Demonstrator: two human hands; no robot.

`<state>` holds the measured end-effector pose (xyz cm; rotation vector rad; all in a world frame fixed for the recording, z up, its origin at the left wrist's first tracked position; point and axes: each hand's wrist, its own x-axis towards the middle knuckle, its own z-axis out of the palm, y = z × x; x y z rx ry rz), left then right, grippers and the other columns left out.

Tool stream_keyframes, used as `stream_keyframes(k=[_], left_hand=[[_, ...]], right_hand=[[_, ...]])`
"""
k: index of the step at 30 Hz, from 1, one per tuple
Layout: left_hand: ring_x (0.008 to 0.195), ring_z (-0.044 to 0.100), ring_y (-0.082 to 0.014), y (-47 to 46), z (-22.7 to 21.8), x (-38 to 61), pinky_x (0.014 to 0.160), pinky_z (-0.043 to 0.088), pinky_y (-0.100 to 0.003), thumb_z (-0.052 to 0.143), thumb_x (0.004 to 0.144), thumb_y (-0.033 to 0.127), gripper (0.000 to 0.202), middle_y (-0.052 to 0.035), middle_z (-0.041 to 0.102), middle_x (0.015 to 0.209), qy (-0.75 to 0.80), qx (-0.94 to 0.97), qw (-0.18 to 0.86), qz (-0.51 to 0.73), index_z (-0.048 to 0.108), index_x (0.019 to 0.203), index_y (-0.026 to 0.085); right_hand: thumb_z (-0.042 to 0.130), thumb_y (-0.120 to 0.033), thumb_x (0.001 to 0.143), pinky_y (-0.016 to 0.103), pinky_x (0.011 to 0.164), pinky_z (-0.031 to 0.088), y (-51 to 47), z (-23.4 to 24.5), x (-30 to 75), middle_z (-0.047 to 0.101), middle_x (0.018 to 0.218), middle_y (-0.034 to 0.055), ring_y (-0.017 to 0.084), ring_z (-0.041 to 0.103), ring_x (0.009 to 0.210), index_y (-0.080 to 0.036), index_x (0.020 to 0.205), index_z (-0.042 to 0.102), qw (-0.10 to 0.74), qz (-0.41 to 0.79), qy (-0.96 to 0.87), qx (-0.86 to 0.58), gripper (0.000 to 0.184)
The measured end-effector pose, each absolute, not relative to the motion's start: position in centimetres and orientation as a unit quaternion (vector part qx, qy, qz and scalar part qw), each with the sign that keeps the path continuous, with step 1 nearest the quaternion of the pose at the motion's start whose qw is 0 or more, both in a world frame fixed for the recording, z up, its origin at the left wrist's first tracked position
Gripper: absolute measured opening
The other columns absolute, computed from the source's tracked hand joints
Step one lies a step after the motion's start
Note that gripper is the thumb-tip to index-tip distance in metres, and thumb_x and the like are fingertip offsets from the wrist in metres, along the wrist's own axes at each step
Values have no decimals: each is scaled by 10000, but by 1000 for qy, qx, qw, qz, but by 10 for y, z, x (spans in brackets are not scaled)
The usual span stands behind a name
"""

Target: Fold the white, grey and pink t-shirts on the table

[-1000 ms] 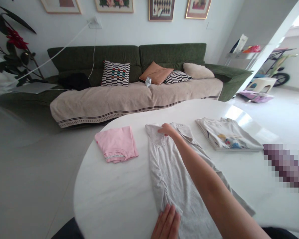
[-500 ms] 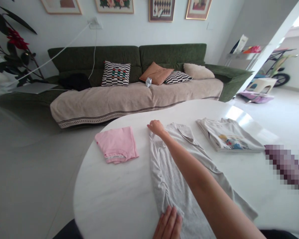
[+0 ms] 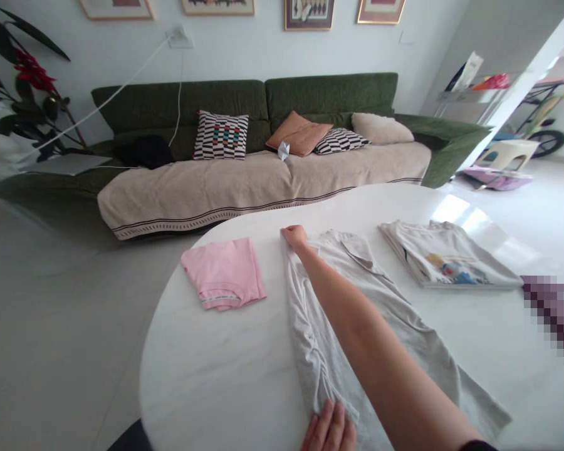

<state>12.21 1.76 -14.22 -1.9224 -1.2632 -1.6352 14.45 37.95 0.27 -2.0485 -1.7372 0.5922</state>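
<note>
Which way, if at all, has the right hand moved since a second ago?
Yes, left: against the white table, the right hand is closer to the folded pink garment, now at the grey garment's far-left corner.

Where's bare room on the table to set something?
Table: near left, bordered by the pink shirt and gray shirt; right, between gray shirt and printed shirt; a strip along the far edge. Crowded: the middle, with left hand, right hand and right forearm at the gray shirt.

Middle garment [image 3: 318, 338] lies on table [image 3: 211, 369] before sofa [image 3: 237, 100].
</note>
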Motion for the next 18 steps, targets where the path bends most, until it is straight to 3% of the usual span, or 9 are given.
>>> stream_keyframes(k=[6, 11, 14, 18], left_hand=[[966, 597, -115, 16, -132, 120, 1014, 332, -242, 316, 872, 137, 332, -8, 710, 788, -453, -676, 134, -565, 632, 813, 221], [1010, 572, -123, 15, -118, 107, 1008, 340, -250, 258, 871, 165, 374, -24, 705, 850, -422, -726, 120, -530, 628, 912, 209], [1057, 541, -125, 18, -101, 95, 1018, 322, -242, 245, 865, 171, 399, -21, 699, 898, -390, -762, 131, -500, 639, 924, 193], [1095, 517, -146, 18, -73, 75, 964, 393, -244, 306, 820, 140, 380, -44, 644, 1064, -330, -840, 134, -408, 603, 1058, 156]], right_hand=[[428, -350, 834, 357, 853, 377, 365, 12, 139, 613, 1029, 94, 206, 546, 982, -192, 975, 616, 177, 169, -666, -705, 282], [385, -288, 872, 385, 967, 291, 321, 40, 161, 448, 1259, 132, 221, 389, 1180, -172, 1161, 483, 173, 112, -729, -653, 326], [386, -288, 872, 332, 986, 290, 256, 41, 173, 367, 1340, 147, 214, 321, 1243, -129, 1251, 410, 157, 115, -798, -571, 412], [391, -445, 848, 401, 1022, 249, 158, 13, 174, 260, 1402, 159, 253, 179, 1309, -99, 1349, 287, 152, 159, -844, -489, 617]])
